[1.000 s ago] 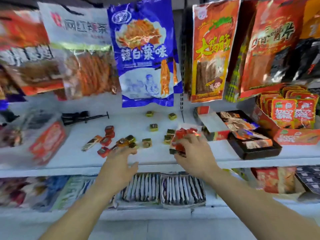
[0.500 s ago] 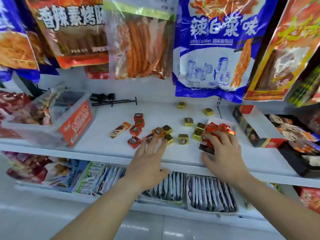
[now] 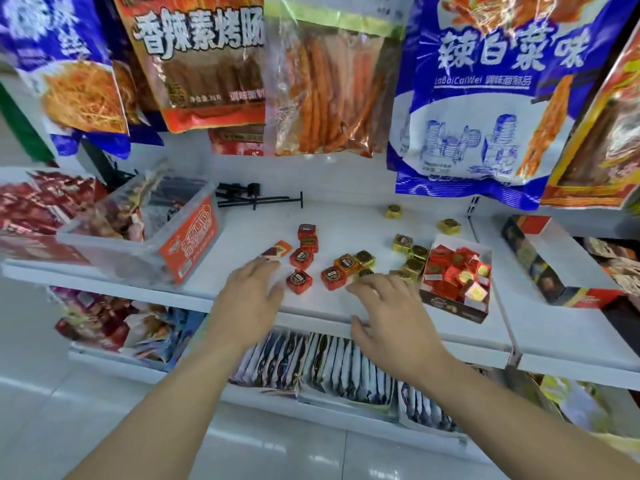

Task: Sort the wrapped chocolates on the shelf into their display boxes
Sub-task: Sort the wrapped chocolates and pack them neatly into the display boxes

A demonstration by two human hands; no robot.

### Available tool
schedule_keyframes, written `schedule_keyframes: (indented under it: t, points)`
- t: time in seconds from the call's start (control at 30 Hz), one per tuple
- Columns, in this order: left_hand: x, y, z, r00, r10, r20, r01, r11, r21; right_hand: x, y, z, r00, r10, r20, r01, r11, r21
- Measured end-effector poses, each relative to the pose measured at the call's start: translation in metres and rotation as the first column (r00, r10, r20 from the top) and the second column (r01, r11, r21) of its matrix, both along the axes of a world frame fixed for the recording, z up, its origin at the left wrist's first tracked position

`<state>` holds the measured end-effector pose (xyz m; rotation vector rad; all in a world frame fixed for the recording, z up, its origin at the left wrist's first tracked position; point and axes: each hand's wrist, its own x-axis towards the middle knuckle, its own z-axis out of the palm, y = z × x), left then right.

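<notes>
Loose wrapped chocolates lie on the white shelf (image 3: 346,220): several red ones (image 3: 302,258), an orange one (image 3: 346,263) and several gold ones (image 3: 401,243). A small display box (image 3: 453,304) at the right holds red chocolates. My left hand (image 3: 249,299) hovers open just left of a red chocolate (image 3: 298,281), near a flat orange bar (image 3: 277,251). My right hand (image 3: 391,313) is open too, fingers spread, fingertips beside a gold chocolate (image 3: 363,273) and left of the box. Neither hand holds anything.
A clear plastic tub (image 3: 187,244) of snacks stands at the shelf's left. A dark open box (image 3: 533,261) lies at the right. Snack bags (image 3: 329,81) hang low over the shelf's back. Black hooks (image 3: 256,199) lie at the rear. Sachet trays (image 3: 329,365) fill the lower shelf.
My right hand has let go of the red-chocolate box and moved left to the loose chocolates. My left hand shifted left. The view has swung left.
</notes>
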<state>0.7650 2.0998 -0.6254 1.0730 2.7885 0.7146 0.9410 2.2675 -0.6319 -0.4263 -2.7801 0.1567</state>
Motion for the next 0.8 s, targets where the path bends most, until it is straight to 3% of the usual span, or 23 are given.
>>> schedule_keyframes:
  t: [0.1, 0.3, 0.67, 0.8]
  points:
    - [-0.023, -0.01, -0.007, 0.999, 0.043, -0.018, -0.044, 0.998, -0.054, -0.015, -0.017, -0.001, 1.0, 0.026, 0.012, -0.025, 0.999, -0.041]
    - [-0.029, -0.007, -0.005, 0.993, 0.1, -0.068, -0.093, 0.992, 0.09, -0.016, -0.019, -0.005, 1.0, 0.03, 0.004, -0.029, 0.993, -0.116]
    - [-0.017, -0.006, -0.007, 0.978, 0.18, -0.104, -0.17, 0.98, 0.099, -0.03, -0.025, 0.005, 0.999, 0.016, -0.048, -0.026, 0.977, -0.21]
    - [-0.018, -0.01, -0.002, 0.973, 0.23, -0.022, -0.228, 0.97, 0.087, -0.037, -0.032, 0.005, 0.998, 0.037, -0.049, -0.048, 0.971, -0.235]
